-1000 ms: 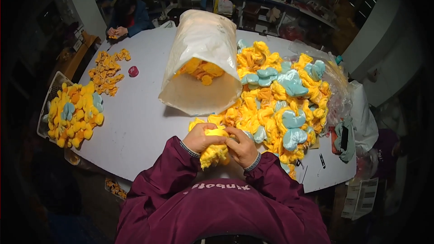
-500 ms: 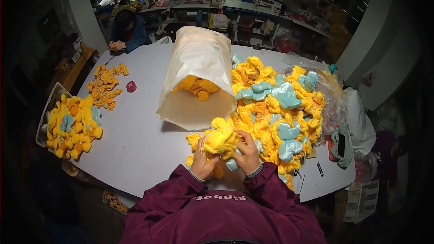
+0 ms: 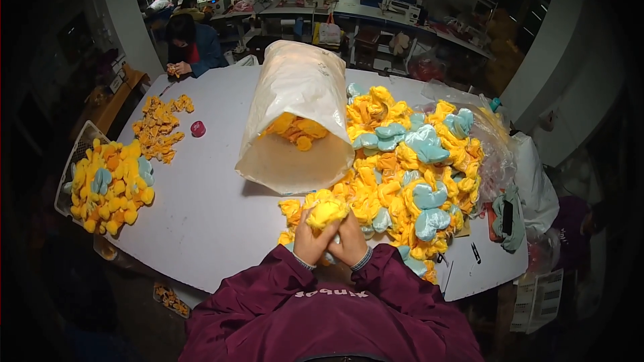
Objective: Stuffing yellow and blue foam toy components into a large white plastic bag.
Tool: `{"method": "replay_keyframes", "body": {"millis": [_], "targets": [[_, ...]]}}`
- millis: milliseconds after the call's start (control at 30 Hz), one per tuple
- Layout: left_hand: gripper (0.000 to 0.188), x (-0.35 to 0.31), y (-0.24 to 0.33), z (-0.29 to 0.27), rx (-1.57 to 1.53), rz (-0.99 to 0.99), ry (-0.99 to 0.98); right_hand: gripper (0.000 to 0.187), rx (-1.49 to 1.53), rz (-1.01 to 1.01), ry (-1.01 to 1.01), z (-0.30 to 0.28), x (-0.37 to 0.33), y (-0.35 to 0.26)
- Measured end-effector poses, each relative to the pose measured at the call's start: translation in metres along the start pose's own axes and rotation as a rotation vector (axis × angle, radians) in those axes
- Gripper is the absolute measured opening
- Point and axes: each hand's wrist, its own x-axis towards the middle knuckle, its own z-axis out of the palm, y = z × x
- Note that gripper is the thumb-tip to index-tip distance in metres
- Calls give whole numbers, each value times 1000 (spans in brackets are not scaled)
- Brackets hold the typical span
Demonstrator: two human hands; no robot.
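Observation:
Close to the table's near edge, my left hand and my right hand are both wrapped round a yellow plush piece. They press it from either side, with the fingertips partly hidden behind it. To the right and beyond lies a heap of yellow and light-blue plush pieces. A few more yellow pieces lie just left of my hands. Directly beyond, a large white sack rests on its side, its mouth toward me, with orange-yellow pieces inside.
At far left stands a basket of finished-looking yellow plush shapes. Orange pieces and a small pink round thing lie beyond it. A co-worker sits at the far left corner. Small black snips lie at right, beside clear plastic.
My right hand has come in leftward against the left, and the yellow plush piece now sits lower and more compact between them. The view has shifted slightly.

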Motion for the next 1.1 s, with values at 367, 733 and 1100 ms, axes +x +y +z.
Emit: {"method": "replay_keyframes", "body": {"millis": [367,733,1100], "targets": [[20,26,-45,-34,-322,-444,236,26,1309,315,265,1,-10,-21],[16,23,-21,8,120,-36,85,19,-105,-4,453,-6,10,-15],[26,53,-14,6,-579,-533,-22,17,1005,388,849,-99,25,47]]}}
